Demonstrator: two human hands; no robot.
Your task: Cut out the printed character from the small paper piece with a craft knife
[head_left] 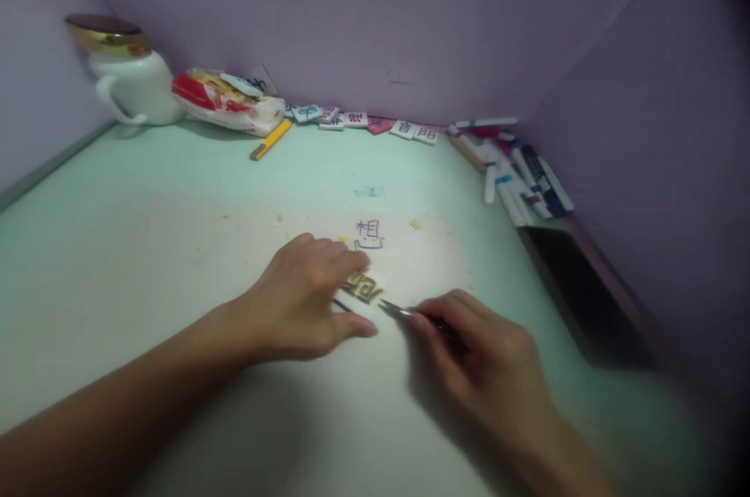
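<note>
My left hand (pixel 310 290) arches over a small pale tile (pixel 366 291) with yellow, dark-edged characters on it. Its index finger lies along the far edge and its thumb along the near edge; the palm hides the tile's left part. In my right hand (pixel 480 348) is a slim tool with a pointed metal tip (pixel 395 309), held like a pen. That tip points left, close to the tile's right end; whether it touches cannot be made out. Just beyond the tile, a purple character (pixel 369 234) is drawn on the white surface. Small yellow scraps (pixel 416 224) lie around.
At the back left stand a white mug (pixel 137 87) with a gold-rimmed lid and a red-white packet (pixel 228 102). A yellow cutter (pixel 271 139) lies before them. Several character tiles (pixel 355 119) line the back wall. Markers (pixel 509 176) and a dark phone (pixel 586 294) lie at right.
</note>
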